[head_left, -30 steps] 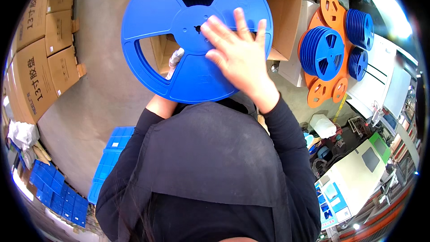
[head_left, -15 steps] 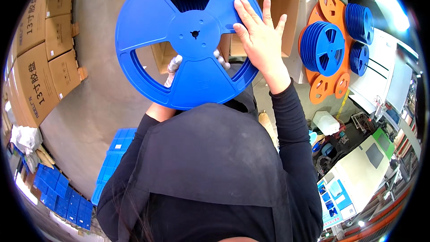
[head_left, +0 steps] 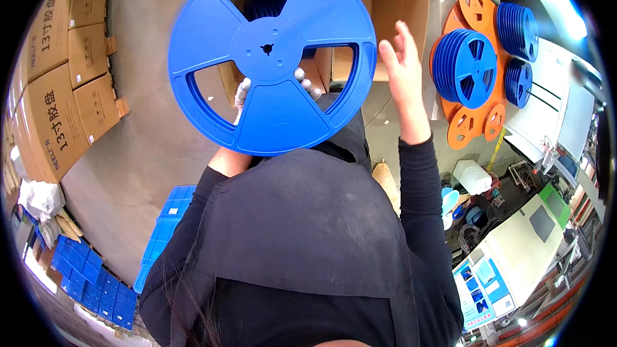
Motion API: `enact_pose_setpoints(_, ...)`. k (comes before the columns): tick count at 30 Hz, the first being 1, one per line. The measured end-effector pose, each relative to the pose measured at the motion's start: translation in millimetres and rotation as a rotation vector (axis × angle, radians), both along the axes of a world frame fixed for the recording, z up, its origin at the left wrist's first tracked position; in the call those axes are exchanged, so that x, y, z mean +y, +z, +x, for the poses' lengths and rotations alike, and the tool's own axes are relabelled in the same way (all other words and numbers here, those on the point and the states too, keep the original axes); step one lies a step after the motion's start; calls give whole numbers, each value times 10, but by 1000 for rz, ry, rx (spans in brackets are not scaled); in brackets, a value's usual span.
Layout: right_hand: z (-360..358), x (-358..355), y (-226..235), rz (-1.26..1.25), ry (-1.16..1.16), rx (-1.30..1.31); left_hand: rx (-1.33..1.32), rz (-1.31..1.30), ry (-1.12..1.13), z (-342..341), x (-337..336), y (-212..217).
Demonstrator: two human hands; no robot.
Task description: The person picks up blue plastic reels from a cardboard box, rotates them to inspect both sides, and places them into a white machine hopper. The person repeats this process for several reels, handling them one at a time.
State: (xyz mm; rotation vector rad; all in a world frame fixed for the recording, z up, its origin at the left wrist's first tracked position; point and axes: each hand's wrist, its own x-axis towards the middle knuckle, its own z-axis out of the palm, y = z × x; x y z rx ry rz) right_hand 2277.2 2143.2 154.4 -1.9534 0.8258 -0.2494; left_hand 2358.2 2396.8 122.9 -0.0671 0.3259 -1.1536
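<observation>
A large blue plastic reel (head_left: pixel 270 58) with three cut-out windows is held up flat in front of me. My left hand (head_left: pixel 243 93), in a white glove, supports it from underneath; only fingertips show through the windows and beside the hub. My right hand (head_left: pixel 403 74) is bare, lifted off the reel to its right, fingers apart and holding nothing. Behind the reel stands an open cardboard box (head_left: pixel 392 0) with more blue reels partly hidden inside.
Stacks of blue reels (head_left: pixel 466 67) sit on orange reel plates (head_left: pixel 472 125) at the right. Closed cardboard cartons (head_left: pixel 58 96) are stacked at the left. Blue trays (head_left: pixel 90 279) lie on the floor lower left. A machine and bench (head_left: pixel 527 244) stand at the lower right.
My right hand slid off the reel's face to the right and now hovers free beside it. The reel rose and turned slightly on my left hand.
</observation>
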Motion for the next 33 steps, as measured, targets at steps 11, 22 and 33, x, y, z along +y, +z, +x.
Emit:
enact_pose_setpoints(11,-37,611,-380,529,-283,-152,-112,231,-44,192,138,-206)
enact_pose_setpoints(22,-1399,-49,75,238,-869,-350,-370,1255,-255,852,463,-1818)
enact_pose_setpoints(33,-3202,839,-12,68,-1187,229,-264,1121,-723,1025,670,-2929)
